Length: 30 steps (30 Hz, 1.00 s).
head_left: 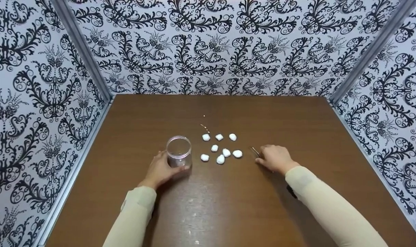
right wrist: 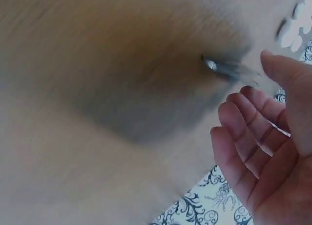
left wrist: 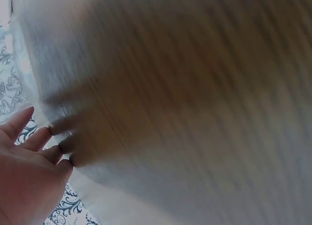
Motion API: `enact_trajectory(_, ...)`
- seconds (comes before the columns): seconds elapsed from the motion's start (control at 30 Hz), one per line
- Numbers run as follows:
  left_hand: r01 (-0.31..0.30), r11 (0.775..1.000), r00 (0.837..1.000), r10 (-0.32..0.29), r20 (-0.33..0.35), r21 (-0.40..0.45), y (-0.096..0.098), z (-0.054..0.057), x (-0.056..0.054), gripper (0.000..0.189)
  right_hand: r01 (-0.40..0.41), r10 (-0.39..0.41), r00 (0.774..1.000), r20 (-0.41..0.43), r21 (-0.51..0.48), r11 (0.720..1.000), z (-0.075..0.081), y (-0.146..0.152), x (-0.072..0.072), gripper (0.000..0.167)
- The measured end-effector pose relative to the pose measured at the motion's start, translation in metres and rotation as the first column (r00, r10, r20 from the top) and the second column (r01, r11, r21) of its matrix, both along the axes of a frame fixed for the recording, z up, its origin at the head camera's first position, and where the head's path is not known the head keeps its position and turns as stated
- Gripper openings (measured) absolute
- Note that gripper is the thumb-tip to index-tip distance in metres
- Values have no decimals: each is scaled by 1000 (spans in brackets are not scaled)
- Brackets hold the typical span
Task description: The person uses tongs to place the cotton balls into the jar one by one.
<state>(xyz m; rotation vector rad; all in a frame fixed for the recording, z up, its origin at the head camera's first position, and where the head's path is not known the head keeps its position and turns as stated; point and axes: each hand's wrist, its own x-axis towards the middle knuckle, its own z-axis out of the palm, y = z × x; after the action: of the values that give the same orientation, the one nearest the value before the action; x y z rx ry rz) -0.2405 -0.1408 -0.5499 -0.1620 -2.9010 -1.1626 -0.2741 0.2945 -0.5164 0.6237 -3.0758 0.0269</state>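
My left hand (head_left: 161,169) holds a clear plastic jar (head_left: 179,161) at its left and front, with the thumb across the front near the base. The jar stands upright and uncapped, with a round rim. In the left wrist view the fingers (left wrist: 50,131) are bent, their tips close over the tabletop. Metal tweezers (head_left: 255,152) lie at the fingertips of my right hand (head_left: 275,158). In the right wrist view the tweezers (right wrist: 222,68) point away from the hand, whose thumb and loosely bent fingers are apart. Several white cotton balls (head_left: 220,159) lie between the hands.
The brown wooden table (head_left: 208,206) carries everything. Patterned wall panels (head_left: 208,44) stand at the back and both sides, with grey posts (head_left: 86,51) at the corners. Small light reflections show behind the cotton balls.
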Motion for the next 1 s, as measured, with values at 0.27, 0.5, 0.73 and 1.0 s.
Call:
enact_trajectory(0.27,1,1000,1000,0,9,-7,0,-4,0,99,27,-28,999,-29,-43,999,-9,-4,1,28)
enact_trajectory(0.5,3,1000,1000,-3,5,-29,0,-4,-2,95,23,-24,1000,-15,-56,998,-7,-6,-2,23)
enact_trajectory(0.73,8,999,1000,-8,13,-35,1,-3,-2,95,25,-27,999,-34,-43,999,-2,-3,-1,18)
enact_trajectory(1.0,-5,999,1000,5,9,-52,-1,-2,-2,97,-55,51,996,-79,-48,997,14,0,-1,15)
